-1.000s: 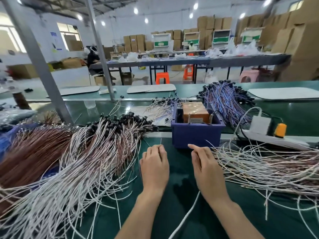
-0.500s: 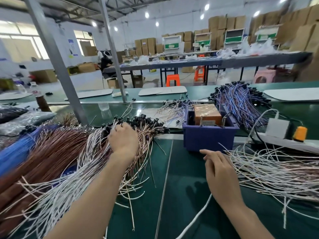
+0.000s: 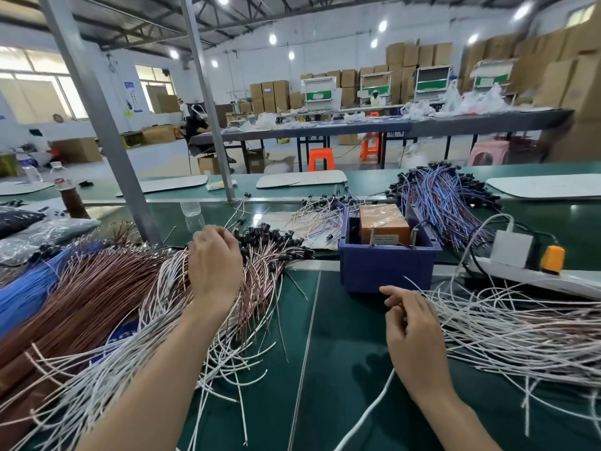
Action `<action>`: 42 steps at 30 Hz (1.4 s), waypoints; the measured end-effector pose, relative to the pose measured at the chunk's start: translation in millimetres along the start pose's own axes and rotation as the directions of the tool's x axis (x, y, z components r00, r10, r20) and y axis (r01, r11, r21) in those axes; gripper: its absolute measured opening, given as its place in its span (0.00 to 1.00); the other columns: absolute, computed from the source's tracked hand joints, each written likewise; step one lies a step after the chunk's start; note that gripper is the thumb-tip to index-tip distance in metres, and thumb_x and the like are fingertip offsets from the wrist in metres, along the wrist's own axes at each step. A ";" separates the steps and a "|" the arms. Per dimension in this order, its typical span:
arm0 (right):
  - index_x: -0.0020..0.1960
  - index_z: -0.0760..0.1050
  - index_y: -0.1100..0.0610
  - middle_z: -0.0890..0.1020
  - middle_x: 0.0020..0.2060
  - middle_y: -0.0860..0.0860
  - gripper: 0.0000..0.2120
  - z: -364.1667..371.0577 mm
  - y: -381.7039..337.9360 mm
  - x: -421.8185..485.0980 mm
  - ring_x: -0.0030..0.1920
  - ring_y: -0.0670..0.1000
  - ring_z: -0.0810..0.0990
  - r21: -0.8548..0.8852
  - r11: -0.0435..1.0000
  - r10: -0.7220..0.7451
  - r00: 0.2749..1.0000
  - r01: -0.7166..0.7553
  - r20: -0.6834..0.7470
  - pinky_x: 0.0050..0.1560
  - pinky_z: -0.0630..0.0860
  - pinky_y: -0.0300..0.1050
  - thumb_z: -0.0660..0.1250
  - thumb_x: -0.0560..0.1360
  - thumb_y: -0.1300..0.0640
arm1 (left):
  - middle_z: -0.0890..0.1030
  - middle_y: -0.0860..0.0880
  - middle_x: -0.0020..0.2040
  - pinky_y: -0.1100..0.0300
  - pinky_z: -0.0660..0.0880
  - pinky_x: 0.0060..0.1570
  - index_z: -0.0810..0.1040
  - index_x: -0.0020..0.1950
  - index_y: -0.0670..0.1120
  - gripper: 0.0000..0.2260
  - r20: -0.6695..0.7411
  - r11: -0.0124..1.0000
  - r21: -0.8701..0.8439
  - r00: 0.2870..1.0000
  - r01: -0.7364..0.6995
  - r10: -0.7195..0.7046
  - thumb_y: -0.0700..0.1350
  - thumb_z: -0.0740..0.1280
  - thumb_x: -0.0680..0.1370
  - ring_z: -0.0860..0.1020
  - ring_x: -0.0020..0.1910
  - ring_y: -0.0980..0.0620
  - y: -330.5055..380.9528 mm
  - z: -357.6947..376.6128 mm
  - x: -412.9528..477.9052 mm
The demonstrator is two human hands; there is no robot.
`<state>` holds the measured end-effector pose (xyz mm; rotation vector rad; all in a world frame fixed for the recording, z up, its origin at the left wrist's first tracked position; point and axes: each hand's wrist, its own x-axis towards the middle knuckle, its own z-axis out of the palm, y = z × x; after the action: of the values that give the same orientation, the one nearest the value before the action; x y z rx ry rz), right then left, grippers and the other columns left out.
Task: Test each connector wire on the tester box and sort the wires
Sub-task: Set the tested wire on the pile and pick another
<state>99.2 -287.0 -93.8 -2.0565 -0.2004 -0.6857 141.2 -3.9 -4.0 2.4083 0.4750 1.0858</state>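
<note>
The wires under the left hand are thin, white and brown, with black tips. Its fingers curl in; grip not discernible. The right hand is loosely curled and empty.

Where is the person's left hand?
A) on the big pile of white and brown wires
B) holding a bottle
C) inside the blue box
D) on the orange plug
A: the left hand lies on the pile of wires, fingers at the black ends, well to the left of the blue box.
</note>
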 end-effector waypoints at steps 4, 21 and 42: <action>0.53 0.81 0.41 0.83 0.47 0.45 0.20 -12.5 2.3 -0.3 0.47 0.47 0.80 0.520 0.826 0.220 0.974 -0.216 0.054 0.46 0.75 0.32 0.63 0.81 0.66 | 0.77 0.48 0.38 0.52 0.73 0.27 0.65 0.51 0.48 0.04 -0.006 0.886 -0.439 0.986 -0.151 0.165 0.45 0.54 0.86 0.76 0.30 0.50 54.2 -9.5 -34.3; 0.39 0.78 0.52 0.60 0.19 0.47 0.12 -69.9 8.1 23.2 0.22 0.44 0.54 0.932 -0.202 0.429 0.828 -0.301 0.360 0.29 0.76 0.37 0.66 0.77 0.47 | 0.84 0.53 0.50 0.58 0.73 0.47 0.74 0.58 0.54 0.13 0.484 0.745 -0.491 0.569 -0.452 0.665 0.60 0.57 0.83 0.80 0.46 0.53 102.4 46.2 -161.3; 0.59 0.79 0.45 0.79 0.33 0.49 0.21 -39.0 4.2 4.1 0.25 0.44 0.68 0.427 0.818 0.267 0.911 -0.386 0.314 0.25 0.65 0.37 0.56 0.83 0.67 | 0.72 0.61 0.42 0.54 0.76 0.40 0.81 0.53 0.58 0.12 0.242 0.851 -0.439 0.874 -0.288 0.421 0.60 0.61 0.80 0.75 0.40 0.54 67.5 48.6 -131.6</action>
<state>89.0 -321.9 -78.5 -1.6236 -0.1295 -0.1404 103.8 -136.3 -76.9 2.2891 -0.3022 0.7903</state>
